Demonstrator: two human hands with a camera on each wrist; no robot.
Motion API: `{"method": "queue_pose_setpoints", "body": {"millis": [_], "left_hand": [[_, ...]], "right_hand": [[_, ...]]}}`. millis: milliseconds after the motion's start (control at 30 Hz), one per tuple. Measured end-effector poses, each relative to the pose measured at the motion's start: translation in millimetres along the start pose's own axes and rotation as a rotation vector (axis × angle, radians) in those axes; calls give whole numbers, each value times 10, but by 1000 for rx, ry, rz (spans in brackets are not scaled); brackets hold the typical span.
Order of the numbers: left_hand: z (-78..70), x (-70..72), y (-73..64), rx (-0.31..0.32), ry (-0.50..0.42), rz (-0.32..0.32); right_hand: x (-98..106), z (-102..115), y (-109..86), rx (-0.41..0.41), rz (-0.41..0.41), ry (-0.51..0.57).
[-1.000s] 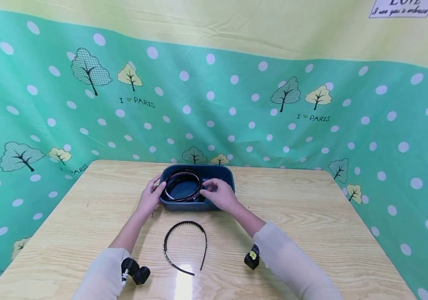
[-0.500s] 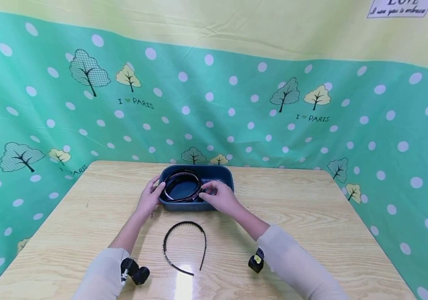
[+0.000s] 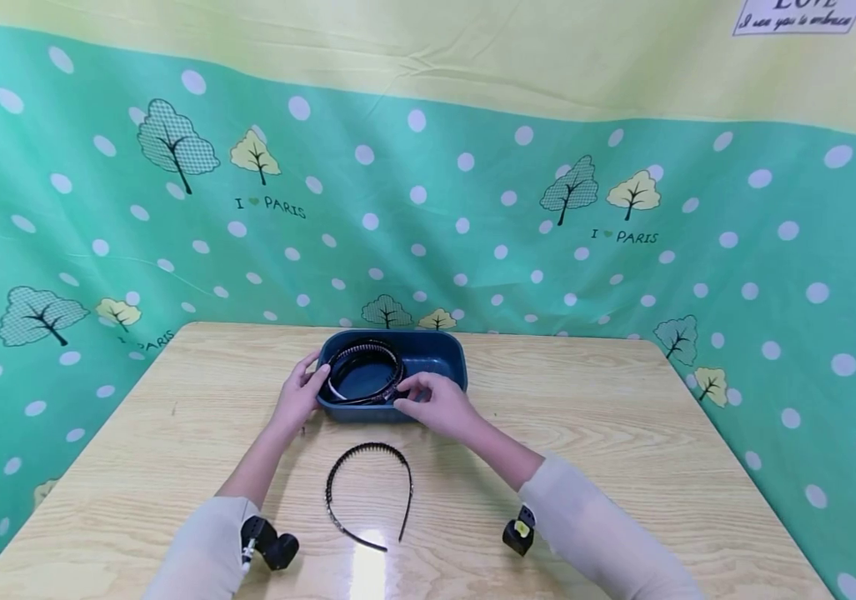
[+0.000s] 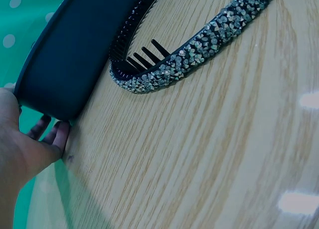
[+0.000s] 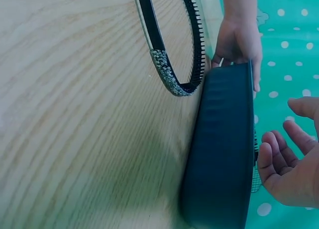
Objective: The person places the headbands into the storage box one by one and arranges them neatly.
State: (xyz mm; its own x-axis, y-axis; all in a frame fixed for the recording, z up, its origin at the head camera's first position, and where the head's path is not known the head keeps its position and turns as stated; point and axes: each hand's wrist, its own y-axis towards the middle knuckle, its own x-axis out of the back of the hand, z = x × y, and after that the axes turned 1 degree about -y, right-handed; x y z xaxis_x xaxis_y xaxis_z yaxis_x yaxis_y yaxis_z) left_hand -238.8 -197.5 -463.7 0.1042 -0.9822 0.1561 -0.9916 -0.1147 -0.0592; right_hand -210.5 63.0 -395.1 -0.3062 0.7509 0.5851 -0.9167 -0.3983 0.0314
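Note:
A dark blue rectangular box (image 3: pixel 431 348) stands toward the far edge of the table. Several dark headbands (image 3: pixel 399 363) lie in its left part, looped together. My left hand (image 3: pixel 298 397) grips the box's left end, thumb at the rim and fingers low on the outer wall, as the left wrist view also shows. Over the box's front rim is my right hand (image 3: pixel 438 405), beside the headbands; in the right wrist view its fingers (image 5: pixel 266 161) are loosely bent, thumb apart, with nothing between them. A toothed headband with sparkling stones (image 4: pixel 184 62) lies on the table in front of the box.
The light wooden table (image 3: pixel 585 417) extends to both sides of the box. Behind it hangs a green and yellow cloth (image 3: pixel 428 208) with dots and trees. Black wrist cameras (image 3: pixel 272 543) sit by both sleeves.
My right hand has let go of the headbands in the box and drawn slightly down toward the front rim. The left hand and the headband on the table have stayed put.

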Motion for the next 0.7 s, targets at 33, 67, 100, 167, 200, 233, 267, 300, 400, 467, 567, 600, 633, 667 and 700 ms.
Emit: {"method": "queue_pose_setpoints", "body": {"millis": [33,67,100,167,200,233,267,300,400,467,567,600,633,667,700], "left_hand": [[0,-1,0,0,1,0],[0,-2,0,0,3,0],[-1,-3,-1,0,4,1],[-2,-5,-4,0,5,0],[-3,-5,-6,0,5,1],[-4,-4,-8,0,6,1],[-6,-3,-9,0,6,2],[-6,-2,-10,1,5,1],[-8,-1,-12,2,3,1],[-9,-2,-14,3,0,2],[-12,-6,-20,3,-4,4],[-13,-6,-21,3,-5,4],[-14,-6,-22,4,-7,5],[-15,-7,-23,4,-7,4],[-16,-7,-24,4,-6,5]], "right_hand": [[-4,0,-10,-2,5,-3],[-8,0,-19,-2,10,-6],[-12,0,-27,0,15,-9],[-23,-2,-43,3,21,-17],[-29,-4,-52,5,26,-20],[-36,-6,-59,6,30,-23],[-44,-8,-65,10,34,-27],[-52,-10,-72,13,38,-30],[-76,-17,-96,16,55,-33],[-93,-28,-109,15,65,-39],[-119,-41,-126,14,77,-49],[-127,-45,-131,13,80,-49],[-136,-50,-136,15,82,-53],[-145,-53,-141,16,84,-55],[-154,-59,-145,20,87,-57]]}}
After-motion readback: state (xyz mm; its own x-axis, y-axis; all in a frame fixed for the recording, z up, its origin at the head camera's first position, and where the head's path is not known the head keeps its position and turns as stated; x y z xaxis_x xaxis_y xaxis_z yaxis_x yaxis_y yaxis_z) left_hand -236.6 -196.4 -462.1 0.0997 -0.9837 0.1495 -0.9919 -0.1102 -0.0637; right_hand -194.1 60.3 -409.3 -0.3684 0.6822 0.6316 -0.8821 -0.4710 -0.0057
